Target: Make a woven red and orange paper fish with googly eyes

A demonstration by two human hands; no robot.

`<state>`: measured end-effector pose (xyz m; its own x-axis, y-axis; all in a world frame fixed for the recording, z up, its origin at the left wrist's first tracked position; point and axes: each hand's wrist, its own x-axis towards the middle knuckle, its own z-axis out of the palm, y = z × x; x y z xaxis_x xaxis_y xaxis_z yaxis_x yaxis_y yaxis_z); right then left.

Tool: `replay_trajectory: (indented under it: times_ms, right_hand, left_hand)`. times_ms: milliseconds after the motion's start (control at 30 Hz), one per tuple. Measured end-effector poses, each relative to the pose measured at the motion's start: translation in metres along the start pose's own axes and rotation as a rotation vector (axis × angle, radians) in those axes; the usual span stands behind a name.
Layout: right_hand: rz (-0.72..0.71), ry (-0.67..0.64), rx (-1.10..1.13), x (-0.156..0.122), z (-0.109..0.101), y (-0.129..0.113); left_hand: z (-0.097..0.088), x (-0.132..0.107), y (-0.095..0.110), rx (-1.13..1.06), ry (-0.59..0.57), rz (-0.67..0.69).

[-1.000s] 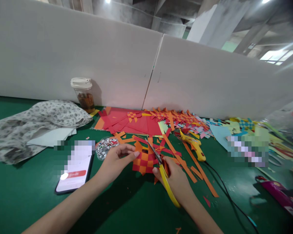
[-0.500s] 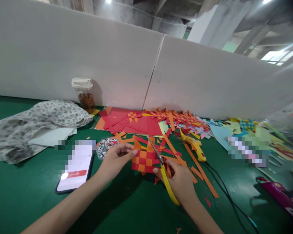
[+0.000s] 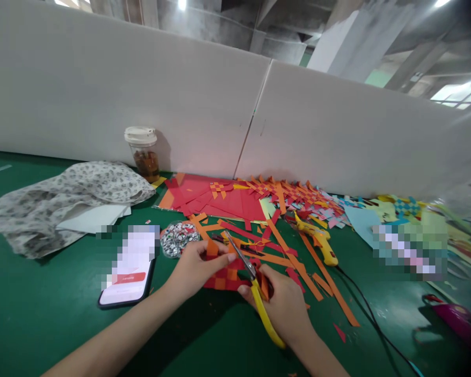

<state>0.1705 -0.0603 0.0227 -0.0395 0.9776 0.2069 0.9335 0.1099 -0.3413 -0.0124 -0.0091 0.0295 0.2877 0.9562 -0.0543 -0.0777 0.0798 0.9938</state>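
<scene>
My left hand (image 3: 204, 267) pinches a piece of red and orange woven paper (image 3: 223, 279) between thumb and fingers, over the green table. The thumb lies across its upper part and hides some of the checks. In my right hand (image 3: 280, 293) are scissors (image 3: 267, 320) with yellow handles, fingers wrapped round them. Their metal blades point up and left, past the right side of the woven paper. Whether the blades touch the paper I cannot tell. Loose orange strips (image 3: 288, 246) and red ones lie just beyond my hands.
A yellow hot glue gun (image 3: 322, 243) with a black cord lies to the right. At left are a phone (image 3: 131, 267), a bag of googly eyes (image 3: 176, 238), patterned cloth (image 3: 63, 204) and a lidded cup (image 3: 144, 157). Red paper sheets (image 3: 235, 204) lie before a white partition (image 3: 141, 78).
My hands have moved slightly left and nearer to me relative to the table. The woven paper has tilted and shows less of its face, with my left thumb further over it.
</scene>
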Motion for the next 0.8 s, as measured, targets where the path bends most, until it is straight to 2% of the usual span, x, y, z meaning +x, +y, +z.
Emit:
replay_trajectory:
  times_ms: [167, 333, 467, 633, 800]
  right_hand:
    - [0.002, -0.001, 0.05, 0.0, -0.003, -0.002]
    - [0.07, 0.043, 0.127, 0.002, -0.001, 0.009]
    - [0.093, 0.043, 0.037, 0.003, 0.0, 0.012]
    - [0.045, -0.005, -0.046, 0.003, -0.002, 0.003]
    - [0.012, 0.021, -0.057, 0.002, -0.003, 0.0]
  left_hand:
    - [0.002, 0.0, -0.004, 0.064, -0.018, 0.03]
    - [0.003, 0.0, -0.004, 0.032, 0.008, -0.017]
    - [0.001, 0.0, 0.001, -0.067, -0.021, -0.087]
    - [0.0, 0.001, 0.002, -0.174, -0.034, -0.116]
    - [0.0, 0.001, 0.002, -0.145, -0.066, -0.108]
